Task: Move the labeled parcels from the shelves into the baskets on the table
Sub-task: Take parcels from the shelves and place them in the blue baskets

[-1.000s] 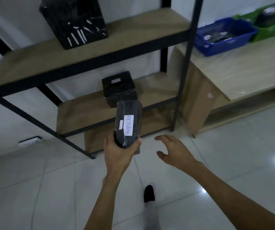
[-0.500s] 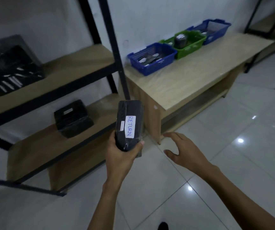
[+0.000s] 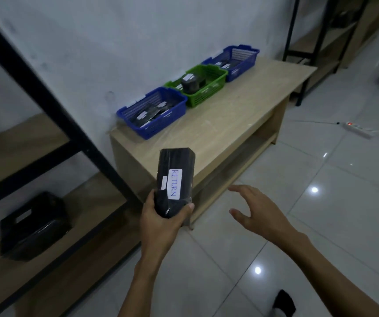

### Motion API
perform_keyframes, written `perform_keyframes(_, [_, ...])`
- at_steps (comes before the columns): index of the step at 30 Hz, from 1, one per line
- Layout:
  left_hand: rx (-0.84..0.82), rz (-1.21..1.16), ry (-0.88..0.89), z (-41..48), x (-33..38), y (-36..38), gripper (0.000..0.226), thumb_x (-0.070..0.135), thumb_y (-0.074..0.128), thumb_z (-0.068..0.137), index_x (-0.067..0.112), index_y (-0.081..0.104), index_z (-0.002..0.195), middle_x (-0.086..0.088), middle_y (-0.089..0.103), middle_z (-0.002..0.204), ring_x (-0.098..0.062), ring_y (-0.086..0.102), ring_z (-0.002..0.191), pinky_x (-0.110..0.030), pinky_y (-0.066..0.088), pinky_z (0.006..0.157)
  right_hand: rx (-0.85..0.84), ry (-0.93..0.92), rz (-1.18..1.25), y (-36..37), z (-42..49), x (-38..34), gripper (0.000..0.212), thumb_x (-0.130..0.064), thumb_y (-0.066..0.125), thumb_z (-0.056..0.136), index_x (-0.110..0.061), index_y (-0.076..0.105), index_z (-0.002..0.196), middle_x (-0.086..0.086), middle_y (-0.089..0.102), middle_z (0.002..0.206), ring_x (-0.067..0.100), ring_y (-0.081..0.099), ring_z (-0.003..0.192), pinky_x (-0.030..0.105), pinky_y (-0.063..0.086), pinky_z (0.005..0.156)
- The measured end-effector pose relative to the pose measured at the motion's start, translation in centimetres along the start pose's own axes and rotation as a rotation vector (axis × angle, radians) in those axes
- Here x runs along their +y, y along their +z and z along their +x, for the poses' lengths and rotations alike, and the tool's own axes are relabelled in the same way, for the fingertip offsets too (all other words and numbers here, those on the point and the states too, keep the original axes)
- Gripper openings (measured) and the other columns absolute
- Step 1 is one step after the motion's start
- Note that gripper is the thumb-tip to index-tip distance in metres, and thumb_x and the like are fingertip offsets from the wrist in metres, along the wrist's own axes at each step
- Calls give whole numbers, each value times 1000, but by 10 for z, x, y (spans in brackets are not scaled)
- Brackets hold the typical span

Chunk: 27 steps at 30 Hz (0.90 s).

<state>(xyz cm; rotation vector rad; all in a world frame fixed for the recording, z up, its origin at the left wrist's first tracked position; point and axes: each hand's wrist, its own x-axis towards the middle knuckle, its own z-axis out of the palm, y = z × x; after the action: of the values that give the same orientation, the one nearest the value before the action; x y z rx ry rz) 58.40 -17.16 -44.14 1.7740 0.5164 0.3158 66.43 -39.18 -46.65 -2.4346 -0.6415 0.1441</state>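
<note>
parcel (image 3: 176, 181) marked "return" upright in left hand (image 3: 161, 221); right hand (image 3: 258, 211) free.

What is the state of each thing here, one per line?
RETURN parcel: held, label visible
left hand: grips the RETURN parcel
right hand: open, empty
near blue basket: holds parcels
green basket: holds a parcel
far blue basket: holds parcels
shelf parcel: untouched

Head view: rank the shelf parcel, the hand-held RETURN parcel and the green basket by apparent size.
Largest: shelf parcel. Then RETURN parcel and green basket look about alike; the parcel sits much nearer the camera, so I won't rank them.
</note>
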Motion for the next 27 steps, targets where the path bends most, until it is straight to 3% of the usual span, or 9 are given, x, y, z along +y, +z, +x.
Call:
perform_keyframes(5, [-25, -18, -34, 39, 36, 100, 62, 27, 85, 63, 38, 52, 114, 14, 62, 107, -6, 62, 97, -34, 56, 81, -118, 5, -77, -68, 45, 81, 48, -42, 52, 91, -27, 40, 135, -3, 53, 132, 13, 53, 115, 29, 46, 93])
perform_keyframes(12, [-64, -27, -54, 105, 75, 208, 67, 45, 88, 50, 40, 58, 109, 13, 68, 108, -8, 65, 100, -36, 56, 87, -230, 41, -163, -147, 121, 169, 40, -43, 50, 92, -28, 46, 129, -4, 60, 121, 12, 56, 106, 27, 48, 86])
perform_keyframes(16, [-100, -7, -60, 161, 89, 261, 53, 30, 86, 61, 44, 56, 102, 18, 65, 103, -3, 64, 96, -25, 55, 78, -255, 76, -143, -172, 173, 222, 40, -42, 52, 91, -28, 47, 128, -3, 60, 120, 12, 57, 105, 27, 48, 85])
perform_keyframes(19, [-127, 9, -44, 211, 95, 301, 57, 36, 84, 59, 46, 54, 106, 21, 64, 104, 2, 63, 94, -23, 55, 76, -277, 111, -153, -185, 223, 264, 40, -42, 53, 91, -27, 48, 127, -2, 60, 121, 12, 57, 105, 27, 47, 85])
perform_keyframes(24, [-92, -1, -45, 302, 107, 361, 53, 26, 85, 66, 41, 55, 107, 19, 65, 102, 11, 62, 85, -9, 50, 63, -271, 129, -161, -215, 314, 312, 44, -40, 54, 90, -25, 46, 131, -1, 56, 128, 14, 55, 111, 29, 47, 89])
perform_keyframes(27, [-70, 38, -42, 359, 122, 394, 60, 31, 87, 61, 35, 58, 114, 14, 67, 106, 1, 64, 91, -19, 53, 72, -238, 135, -154, -241, 366, 340, 47, -39, 54, 90, -26, 42, 134, 0, 55, 131, 15, 54, 113, 30, 47, 89])
